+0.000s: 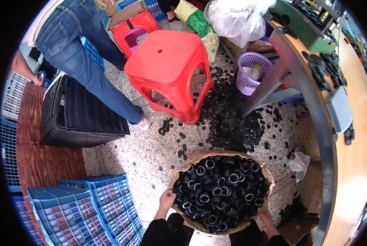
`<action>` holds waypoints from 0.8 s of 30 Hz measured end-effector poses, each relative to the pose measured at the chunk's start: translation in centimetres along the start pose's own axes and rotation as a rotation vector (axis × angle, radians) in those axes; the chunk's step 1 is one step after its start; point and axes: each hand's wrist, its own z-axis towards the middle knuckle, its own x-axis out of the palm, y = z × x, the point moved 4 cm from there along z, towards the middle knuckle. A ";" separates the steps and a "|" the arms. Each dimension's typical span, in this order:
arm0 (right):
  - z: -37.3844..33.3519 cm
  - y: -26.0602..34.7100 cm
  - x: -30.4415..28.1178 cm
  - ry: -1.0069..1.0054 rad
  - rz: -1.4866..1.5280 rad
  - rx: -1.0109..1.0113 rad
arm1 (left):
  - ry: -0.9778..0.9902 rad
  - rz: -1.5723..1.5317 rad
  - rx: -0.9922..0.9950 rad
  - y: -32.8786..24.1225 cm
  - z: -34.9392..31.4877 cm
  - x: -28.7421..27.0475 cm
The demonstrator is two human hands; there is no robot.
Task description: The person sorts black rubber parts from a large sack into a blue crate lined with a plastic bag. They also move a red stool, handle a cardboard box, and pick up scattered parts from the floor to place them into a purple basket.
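Note:
Between my two hands is a round-edged cardboard box (268,174), filled with a heap of black ring-shaped parts (220,190), some with pale toothed inner rims. My left hand (166,201) closes on the box's left rim, fingers against the cardboard. At the lower right rim, my right hand (266,217) grips the same box; its fingertips are partly hidden by the cardboard. Dark sleeves and my legs show below the box.
A red plastic stool (163,53) stands ahead, with black discs (232,127) strewn over the floor beside it. Blue crates (105,201) sit at left, near a black crate (93,106). A person in jeans (81,53) stands far left. A wooden workbench (351,172) curves along the right.

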 end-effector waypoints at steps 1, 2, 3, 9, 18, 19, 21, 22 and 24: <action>0.6 0.1 -0.2 -0.018 -0.045 0.014 | 0.020 -0.046 -0.018 -0.6 0.6 0.4; 1.4 0.2 -0.1 -0.030 -0.090 0.029 | 0.035 -0.089 -0.034 -1.6 0.9 0.4; 1.9 -0.1 0.0 -0.061 -0.096 0.057 | 0.050 -0.133 -0.050 -2.5 1.0 0.3; 4.6 -1.3 0.5 -0.015 -0.633 -0.027 | 0.179 0.068 0.003 -6.1 0.9 -1.4; 2.4 2.1 1.4 -0.048 -0.873 -0.161 | 0.123 0.512 0.102 -5.2 3.4 -0.5; 2.0 2.2 1.4 -0.057 -0.875 -0.126 | 0.139 0.511 0.087 -5.2 3.2 -0.3; 1.7 1.6 0.5 -0.051 -0.842 -0.093 | 0.091 0.569 0.193 -5.6 3.8 -0.3; 2.1 0.9 -0.2 -0.036 -0.807 -0.095 | 0.115 0.568 0.231 -5.9 3.9 -0.3; -1.3 5.7 1.9 -0.022 -0.799 -0.192 | 0.138 0.592 0.267 -6.6 3.3 -1.7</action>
